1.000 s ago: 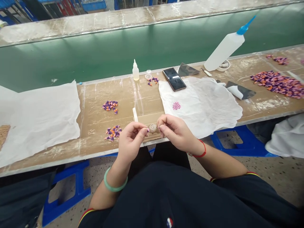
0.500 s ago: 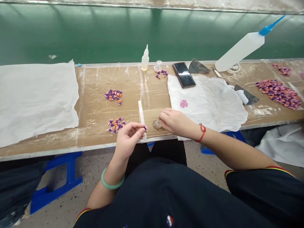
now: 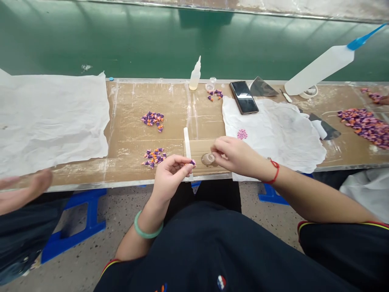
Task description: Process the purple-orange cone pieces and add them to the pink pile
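Note:
My left hand (image 3: 172, 174) pinches a small purple-and-orange piece (image 3: 192, 162) between thumb and fingertips, just above the lower end of a white flat stick (image 3: 187, 142). My right hand (image 3: 232, 156) is closed, its fingertips together at the rim of a small clear cup (image 3: 208, 158); whatever they hold is hidden. The cup stands on a cardboard piece (image 3: 197, 169). Left of my left hand lies a cluster of purple-and-orange pieces (image 3: 154, 157), with a second cluster (image 3: 152, 119) behind it. Tiny pink bits (image 3: 242, 134) lie on white paper (image 3: 270, 134) beyond my right hand.
Along the back stand a small dropper bottle (image 3: 195, 75), a clear lid (image 3: 210, 84), a phone (image 3: 244, 97) and a large tilted bottle (image 3: 320, 71). A pile of pieces (image 3: 367, 126) lies at right. White sheet (image 3: 54, 117) covers the left; a co-worker's blurred hand (image 3: 27, 190) is there.
The view has shifted, so the table's things appear farther right. A co-worker's hand has come in at the left edge, and fingers show at the far right. My hands keep nearly the same pose.

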`<state>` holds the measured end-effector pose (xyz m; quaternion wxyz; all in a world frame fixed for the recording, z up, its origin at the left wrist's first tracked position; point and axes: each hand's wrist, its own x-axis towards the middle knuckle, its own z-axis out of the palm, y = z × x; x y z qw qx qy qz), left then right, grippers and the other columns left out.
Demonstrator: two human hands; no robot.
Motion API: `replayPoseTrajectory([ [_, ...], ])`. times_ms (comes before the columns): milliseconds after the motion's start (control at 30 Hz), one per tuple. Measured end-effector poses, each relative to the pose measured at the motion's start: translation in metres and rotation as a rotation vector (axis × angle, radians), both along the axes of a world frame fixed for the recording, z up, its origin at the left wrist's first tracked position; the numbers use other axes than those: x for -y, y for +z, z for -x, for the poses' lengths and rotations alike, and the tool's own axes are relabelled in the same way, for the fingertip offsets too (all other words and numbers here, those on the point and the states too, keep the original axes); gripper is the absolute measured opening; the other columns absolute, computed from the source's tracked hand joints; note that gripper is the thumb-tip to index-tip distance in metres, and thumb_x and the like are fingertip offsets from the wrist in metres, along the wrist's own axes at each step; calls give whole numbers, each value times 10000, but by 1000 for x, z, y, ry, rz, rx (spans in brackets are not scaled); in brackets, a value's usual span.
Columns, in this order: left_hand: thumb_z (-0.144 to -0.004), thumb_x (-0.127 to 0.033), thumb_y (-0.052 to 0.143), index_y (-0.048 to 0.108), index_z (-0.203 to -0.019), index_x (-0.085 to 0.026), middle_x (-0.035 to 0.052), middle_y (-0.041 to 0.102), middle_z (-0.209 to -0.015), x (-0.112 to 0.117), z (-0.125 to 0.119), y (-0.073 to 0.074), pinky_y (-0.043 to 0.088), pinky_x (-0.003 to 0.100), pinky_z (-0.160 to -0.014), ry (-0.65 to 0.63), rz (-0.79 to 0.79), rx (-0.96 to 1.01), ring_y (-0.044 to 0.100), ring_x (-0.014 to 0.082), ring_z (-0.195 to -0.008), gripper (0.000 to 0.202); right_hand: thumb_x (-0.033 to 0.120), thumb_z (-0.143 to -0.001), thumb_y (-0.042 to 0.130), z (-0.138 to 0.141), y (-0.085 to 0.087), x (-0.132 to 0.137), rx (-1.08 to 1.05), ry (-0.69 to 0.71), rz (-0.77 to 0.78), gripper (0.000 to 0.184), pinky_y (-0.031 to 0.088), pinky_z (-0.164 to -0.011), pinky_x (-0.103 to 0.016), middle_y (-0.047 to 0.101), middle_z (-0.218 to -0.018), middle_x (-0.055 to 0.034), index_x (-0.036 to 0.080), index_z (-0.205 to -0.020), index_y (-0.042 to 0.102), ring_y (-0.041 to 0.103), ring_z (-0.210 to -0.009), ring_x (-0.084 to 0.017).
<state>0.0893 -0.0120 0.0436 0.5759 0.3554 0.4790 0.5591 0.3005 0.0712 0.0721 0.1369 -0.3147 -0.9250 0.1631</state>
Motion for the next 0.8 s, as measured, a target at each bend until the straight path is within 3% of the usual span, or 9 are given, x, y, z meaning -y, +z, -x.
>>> replayPoseTrajectory([
  [67, -646, -312, 869, 718, -744, -160, 33, 726, -699, 2, -3, 3, 570, 225, -563, 0, -15, 40, 670, 125, -594, 235, 179, -904, 492, 3, 11, 6, -181, -77, 301, 153, 423, -544, -267, 567, -661, 0, 205, -753, 487, 521, -584, -144],
  [167, -655, -294, 876, 727, -747, -165, 30, 731, -709, 5, -8, 9, 576, 221, -569, -7, -49, 78, 677, 121, -594, 218, 236, -943, 522, 10, 25, 18, -393, -156, 761, 135, 562, -651, -271, 687, -791, -36, 193, -816, 537, 670, -729, -158],
  [267, -669, -279, 877, 735, -742, -171, 23, 732, -706, 6, -12, 14, 570, 210, -554, -8, -96, 88, 666, 107, -567, 192, 310, -961, 588, 17, 34, 28, -517, -152, 1006, 171, 626, -786, -338, 719, -880, -59, 192, -843, 549, 722, -862, -197],
  [367, -684, -296, 874, 739, -747, -179, 23, 741, -721, 8, -15, 18, 580, 209, -565, 16, -138, 77, 678, 109, -584, 189, 339, -944, 647, 20, 37, 34, -574, -156, 1023, 206, 637, -810, -340, 713, -852, -44, 193, -829, 558, 730, -858, -199],
  [600, -693, -358, 869, 732, -748, -181, 28, 736, -727, 11, -15, 23, 605, 246, -596, 31, -170, -11, 683, 128, -606, 231, 288, -902, 629, 23, 39, 41, -551, -186, 809, 158, 577, -604, -265, 683, -737, -20, 199, -787, 567, 684, -702, -172],
  [800, -703, -355, 862, 727, -751, -181, 29, 732, -741, 12, -16, 24, 596, 243, -610, 18, -187, -41, 681, 127, -624, 226, 235, -893, 564, 24, 41, 42, -521, -168, 673, 119, 511, -556, -249, 667, -705, -12, 197, -780, 568, 629, -630, -145],
])
